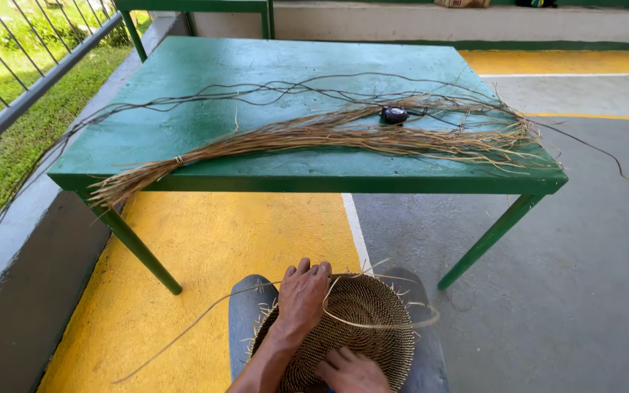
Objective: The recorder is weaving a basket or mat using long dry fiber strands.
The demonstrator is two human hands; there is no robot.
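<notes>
- Head view: a round woven basket (362, 320) rests on the person's lap, on blue jeans (245, 306), at the bottom centre of the frame.
- The left hand (302, 295) lies flat over the basket's left rim, fingers spread and pointing up, open and pressing rather than gripping.
- The right hand (351, 370) sits on the basket's lower edge, partly cut off by the frame; whether it grips anything cannot be told.
- A loose strand (380, 325) curves across the basket; another trails left over the yellow floor (205, 240).
- Ahead stands a green table (205, 80) bearing a long fibre bundle (314, 135), thin dark vines (256, 91) and a small black object (394, 114).
- A railing (30, 87) and grass (9, 153) lie at left.
</notes>
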